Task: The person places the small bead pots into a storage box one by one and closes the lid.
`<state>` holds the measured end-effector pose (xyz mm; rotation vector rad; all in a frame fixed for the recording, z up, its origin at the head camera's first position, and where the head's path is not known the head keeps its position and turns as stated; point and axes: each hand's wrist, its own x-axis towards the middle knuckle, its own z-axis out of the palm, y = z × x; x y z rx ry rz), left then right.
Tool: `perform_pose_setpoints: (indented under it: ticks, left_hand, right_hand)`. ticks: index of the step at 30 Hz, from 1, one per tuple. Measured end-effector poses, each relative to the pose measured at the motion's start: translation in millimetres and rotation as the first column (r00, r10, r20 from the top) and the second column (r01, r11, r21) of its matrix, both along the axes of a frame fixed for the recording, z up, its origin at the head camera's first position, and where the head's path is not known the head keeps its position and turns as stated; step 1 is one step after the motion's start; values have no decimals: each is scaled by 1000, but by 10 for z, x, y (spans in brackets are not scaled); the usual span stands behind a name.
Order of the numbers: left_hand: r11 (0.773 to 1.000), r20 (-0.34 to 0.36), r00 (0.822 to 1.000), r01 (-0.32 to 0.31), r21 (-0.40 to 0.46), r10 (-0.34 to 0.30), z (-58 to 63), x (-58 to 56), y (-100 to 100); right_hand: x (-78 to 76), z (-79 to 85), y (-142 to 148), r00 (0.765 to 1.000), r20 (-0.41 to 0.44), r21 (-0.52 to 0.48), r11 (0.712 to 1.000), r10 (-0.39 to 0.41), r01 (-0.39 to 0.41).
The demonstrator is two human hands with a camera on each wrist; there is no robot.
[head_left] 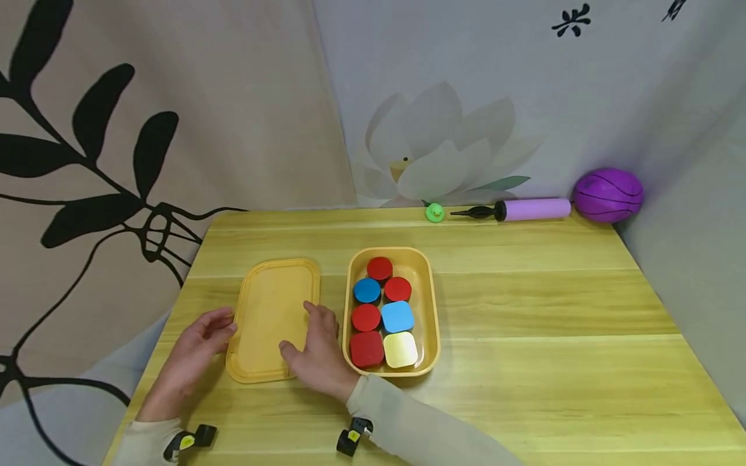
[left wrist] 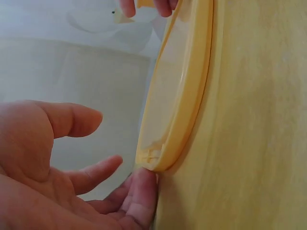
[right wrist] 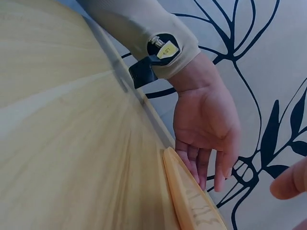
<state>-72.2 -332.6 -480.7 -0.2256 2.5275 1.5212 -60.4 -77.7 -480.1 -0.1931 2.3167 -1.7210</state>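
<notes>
A yellow rectangular lid point(head_left: 265, 330) with rounded corners lies flat on the table, left of a yellow box. At its left edge is my left hand point(head_left: 195, 346); in the left wrist view the lower fingertips touch the lid's rim point(left wrist: 165, 163), while the thumb stands apart from it. My right hand point(head_left: 317, 359) reaches over the lid's right side with thumb and fingers spread, and whether it touches the rim cannot be told. The box point(head_left: 434, 310) holds several round and squarish blocks in red, blue and yellow, such as a light blue block point(head_left: 397, 316).
Along the table's back edge are a small green duck point(head_left: 434, 212), a purple hand pump point(head_left: 536, 209) and a purple ball point(head_left: 609, 195). Behind stands a patterned curtain point(head_left: 262, 110). Wooden table surface point(head_left: 553, 323) extends right of the box.
</notes>
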Motion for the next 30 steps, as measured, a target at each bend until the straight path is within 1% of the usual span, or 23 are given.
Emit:
perform_pose_setpoints:
  ticks: [3,7,10,12,13,15,17,19,20,22,25,29,30]
  left_hand:
    - [999,24,999,26,23,-27,18,-6,-6]
    - [997,39,999,25,68,-28,30,-3,-44]
    - [992,23,999,21,126,-24,25,9,-103]
    - [981,1,1000,18,191,-18,18,18,-144]
    - [971,-12,1000,13,238,-11,13,24,-162]
    - [942,-38,999,8,337,6,0,38,-200]
    - [898,-61,998,1,440,29,-7,51,-232]
    - [855,-82,996,9,519,39,1,63,-259]
    - [835,-89,995,13,551,43,8,66,-271]
    - [803,-99,994,24,595,43,31,67,-290]
    - [779,-106,994,40,626,34,69,65,-309]
    - [761,-109,994,52,646,24,109,67,-314]
    - [754,-111,994,56,655,23,116,69,-314]
  right_hand:
    - [5,-1,-25,1000,20,14,1000,-5,5]
    - [19,5,-47,1000,31,20,1000,-5,5]
    - [22,2,-46,1000,10,10,1000,-4,4]
    - [21,-6,-39,1000,-11,8,1000,-2,2]
    - [19,-11,-35,1000,-19,3,1000,0,1]
    - [17,-21,-28,999,-36,-6,1000,6,-6]
    - [14,-18,-23,999,-49,-18,1000,12,-13]
    - [11,-4,-16,998,-63,-30,999,19,-21]
    - [9,8,-12,997,-73,-33,999,22,-24]
    - [4,40,-1,996,-89,-42,999,21,-25]
    - [-7,96,26,995,-98,-63,998,19,-25]
    - [-22,160,79,994,-110,-93,995,24,-34]
    - [-25,172,96,993,-114,-101,994,26,-37]
